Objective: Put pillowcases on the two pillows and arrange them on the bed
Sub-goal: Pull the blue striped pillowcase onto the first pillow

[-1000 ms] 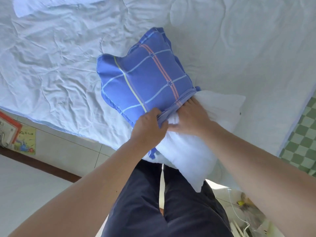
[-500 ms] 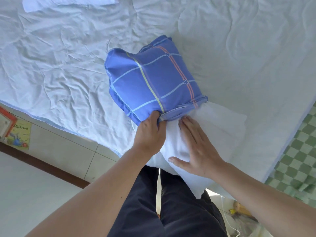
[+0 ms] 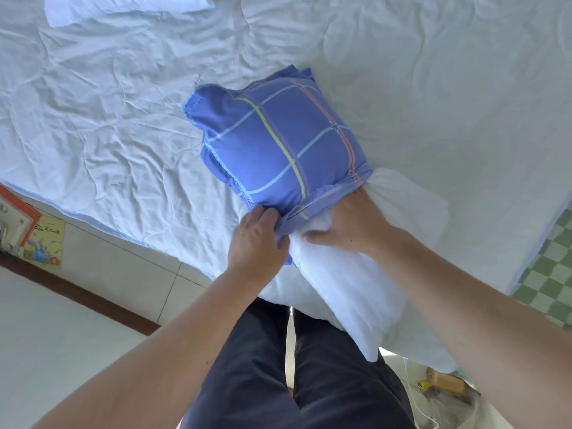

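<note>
Head view: left hand [image 3: 258,243] gripped blue checked pillowcase [image 3: 278,144] hem, fingers curled round it. Right hand [image 3: 348,226] pressed white pillow [image 3: 346,292], fingertips under hem, curl unclear. Pillow half-cased at near edge of bed [image 3: 123,119].

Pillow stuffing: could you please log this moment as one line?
left hand: grips pillowcase hem | right hand: pushing pillow inside | pillow half covered

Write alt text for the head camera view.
A left hand grips the blue plaid pillowcase opening while the right hand pushes the half-covered white pillow in, on a wrinkled white bed.
</note>
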